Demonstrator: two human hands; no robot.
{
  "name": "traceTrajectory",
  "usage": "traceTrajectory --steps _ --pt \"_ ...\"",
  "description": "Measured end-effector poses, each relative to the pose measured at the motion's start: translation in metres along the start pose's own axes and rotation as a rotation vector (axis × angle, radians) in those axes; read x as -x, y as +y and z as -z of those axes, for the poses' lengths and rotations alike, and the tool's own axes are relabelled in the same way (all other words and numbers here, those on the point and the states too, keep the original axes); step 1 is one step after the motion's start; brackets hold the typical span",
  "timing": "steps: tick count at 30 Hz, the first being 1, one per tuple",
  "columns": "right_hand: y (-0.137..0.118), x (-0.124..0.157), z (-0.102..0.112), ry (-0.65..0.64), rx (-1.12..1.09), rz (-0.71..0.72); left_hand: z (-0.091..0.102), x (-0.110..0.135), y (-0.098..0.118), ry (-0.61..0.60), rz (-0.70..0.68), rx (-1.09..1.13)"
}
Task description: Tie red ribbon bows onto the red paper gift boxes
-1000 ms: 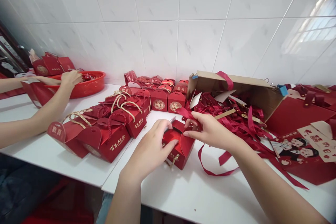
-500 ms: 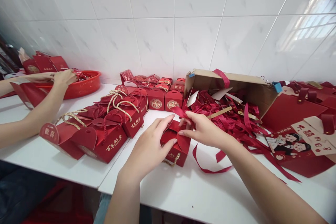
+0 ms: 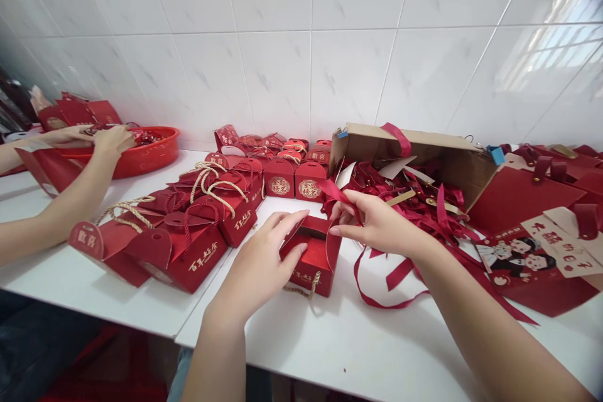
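Note:
A small red gift box (image 3: 301, 277) stands on the white table in front of me, its top flaps spread and the red inside showing. My left hand (image 3: 266, 254) grips the box's left side, with the thumb over the opening. In my right hand (image 3: 360, 220) a dark red ribbon (image 3: 334, 193) is pinched, and the fingertips rest by the box's right flap. A loop of ribbon trails on the table below that hand. A twisted cream cord handle (image 3: 315, 284) hangs at the box's front.
Closed red gift boxes (image 3: 188, 257) with cord handles sit to the left. Behind, a tipped cardboard box (image 3: 419, 138) spills ribbons (image 3: 405, 213). Red gift bags (image 3: 522, 201) crowd the right. A co-worker's hands (image 3: 110, 138) are over a red basin (image 3: 164, 151) at far left.
The box's flaps have parted, so more of its inside shows. My right hand has moved slightly right with the ribbon. My left hand stays on the box.

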State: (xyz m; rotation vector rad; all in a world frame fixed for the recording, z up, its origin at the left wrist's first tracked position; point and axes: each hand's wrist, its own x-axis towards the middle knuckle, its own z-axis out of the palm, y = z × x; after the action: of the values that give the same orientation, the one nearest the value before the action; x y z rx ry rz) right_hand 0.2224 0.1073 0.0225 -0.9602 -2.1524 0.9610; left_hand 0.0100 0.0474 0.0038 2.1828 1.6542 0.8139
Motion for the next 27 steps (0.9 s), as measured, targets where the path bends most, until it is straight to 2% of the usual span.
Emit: traceTrajectory --steps 5,12,16,20,24,27 --pt "-0.003 0.002 0.008 -0.008 0.024 -0.015 0.0 0.0 -0.001 0.0 0.0 -0.005" --pt "-0.001 -0.001 -0.006 -0.043 -0.012 -0.016 -0.002 0.0 0.003 -0.019 -0.034 0.007" --pt "-0.003 -0.002 -0.009 0.038 -0.015 -0.017 -0.003 0.001 0.003 0.04 -0.067 0.022" --pt "-0.011 0.002 0.0 0.131 -0.025 -0.046 -0.002 0.0 0.004 0.125 -0.074 0.08" --pt "-0.022 0.012 0.013 0.062 -0.032 -0.121 -0.001 -0.002 0.004 0.193 -0.068 0.126" --pt "-0.026 0.018 0.022 0.038 -0.02 -0.168 -0.002 -0.002 0.005 0.182 -0.113 0.089"
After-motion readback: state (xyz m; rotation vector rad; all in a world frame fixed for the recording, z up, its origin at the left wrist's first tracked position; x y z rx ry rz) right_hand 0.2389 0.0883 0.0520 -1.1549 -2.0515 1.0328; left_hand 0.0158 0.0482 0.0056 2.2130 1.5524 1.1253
